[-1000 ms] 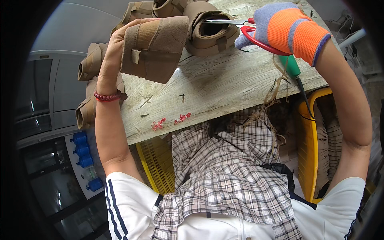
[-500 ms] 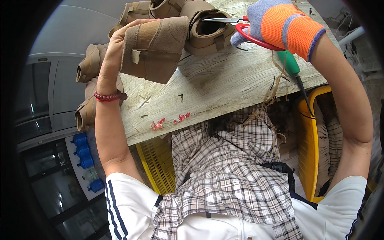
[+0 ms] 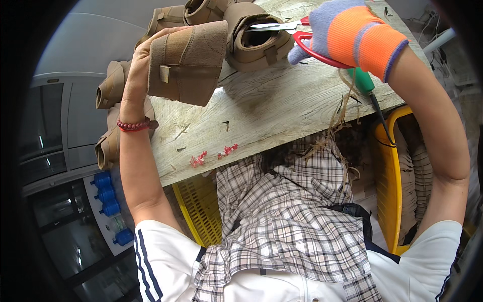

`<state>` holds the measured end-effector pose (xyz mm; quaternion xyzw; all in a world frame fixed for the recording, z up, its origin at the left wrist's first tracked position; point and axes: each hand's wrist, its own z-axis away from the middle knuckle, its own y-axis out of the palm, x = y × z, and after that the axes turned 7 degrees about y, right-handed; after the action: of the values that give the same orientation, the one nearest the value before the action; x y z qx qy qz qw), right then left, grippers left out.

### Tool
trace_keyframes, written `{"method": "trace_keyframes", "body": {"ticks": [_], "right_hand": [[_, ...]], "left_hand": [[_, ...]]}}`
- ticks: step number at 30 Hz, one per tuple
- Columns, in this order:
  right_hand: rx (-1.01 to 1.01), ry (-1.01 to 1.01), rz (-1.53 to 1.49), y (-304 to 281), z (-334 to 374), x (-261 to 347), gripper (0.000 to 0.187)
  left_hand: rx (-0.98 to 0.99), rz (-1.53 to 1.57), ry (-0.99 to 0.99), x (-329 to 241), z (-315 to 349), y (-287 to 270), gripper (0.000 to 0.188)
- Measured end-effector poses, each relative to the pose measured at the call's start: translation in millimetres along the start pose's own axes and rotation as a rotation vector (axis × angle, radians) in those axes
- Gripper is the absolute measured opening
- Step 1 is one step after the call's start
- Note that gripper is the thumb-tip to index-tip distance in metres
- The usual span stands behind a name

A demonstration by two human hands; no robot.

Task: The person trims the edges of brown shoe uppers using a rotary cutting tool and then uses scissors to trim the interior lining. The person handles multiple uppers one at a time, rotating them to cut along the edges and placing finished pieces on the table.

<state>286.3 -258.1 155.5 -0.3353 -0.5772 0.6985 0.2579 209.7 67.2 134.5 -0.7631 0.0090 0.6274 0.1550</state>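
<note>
My bare left hand (image 3: 142, 56) is wrapped round the back of a tan suede boot upper (image 3: 187, 65), raised over the table's far left. A stitched seam and a small pale loop show on its side; the fingers are mostly hidden behind it. In my right hand (image 3: 347, 30), gloved in orange and grey, is a pair of scissors with red handles (image 3: 322, 56). Their blades point left, across the opening of another tan boot upper (image 3: 253, 56) standing on the table. I cannot tell whether the blades touch it.
More tan uppers (image 3: 201, 11) stand at the far edge, others (image 3: 111, 83) at the left. On the wooden table (image 3: 251, 108) lie red scraps (image 3: 198, 159) and a green-handled tool (image 3: 362, 80) with a black cord. Yellow crates (image 3: 400, 186) flank my lap; loose strands (image 3: 339, 118) hang over the near edge.
My left hand and the upper it holds have shifted slightly left. The scissors have also moved a little to the left, still in my right hand.
</note>
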Motion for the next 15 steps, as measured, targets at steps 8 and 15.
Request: {"method": "trace_keyframes", "body": {"ticks": [8,15], "right_hand": [[0.071,0.043,-0.125,7,-11,-8,0.045],[-0.078,0.16,-0.102,35,19,-14,0.064]], "left_hand": [[-0.049,-0.059,-0.02,-1,3,0,0.035],[-0.047,-0.09,0.033,-27,-5,9,0.031]]}}
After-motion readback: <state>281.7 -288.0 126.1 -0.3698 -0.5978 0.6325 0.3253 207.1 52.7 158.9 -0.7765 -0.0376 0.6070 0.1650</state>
